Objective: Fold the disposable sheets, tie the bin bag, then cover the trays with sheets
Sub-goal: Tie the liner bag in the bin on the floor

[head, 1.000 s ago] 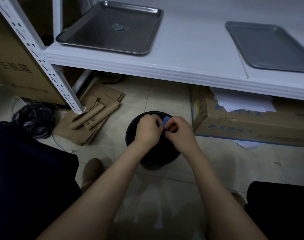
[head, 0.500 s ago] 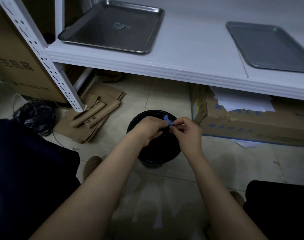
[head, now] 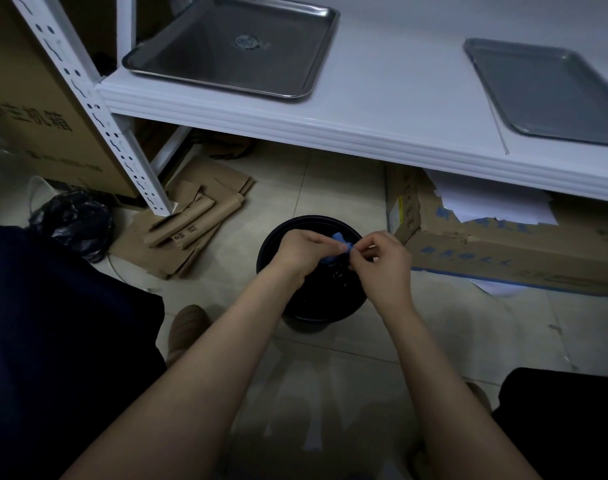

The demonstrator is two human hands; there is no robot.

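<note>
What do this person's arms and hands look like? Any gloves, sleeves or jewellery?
Both forearms are bare as far up as the head view shows, with no sleeve edge in sight. The left hand and the right hand wear no gloves, and no watch, bracelet or ring shows on the sides that face the camera.

Both bare forearms reach forward and down, left hand (head: 300, 252) and right hand (head: 387, 263) nearly touching, fingertips pinching one blue strip (head: 337, 236).
</note>
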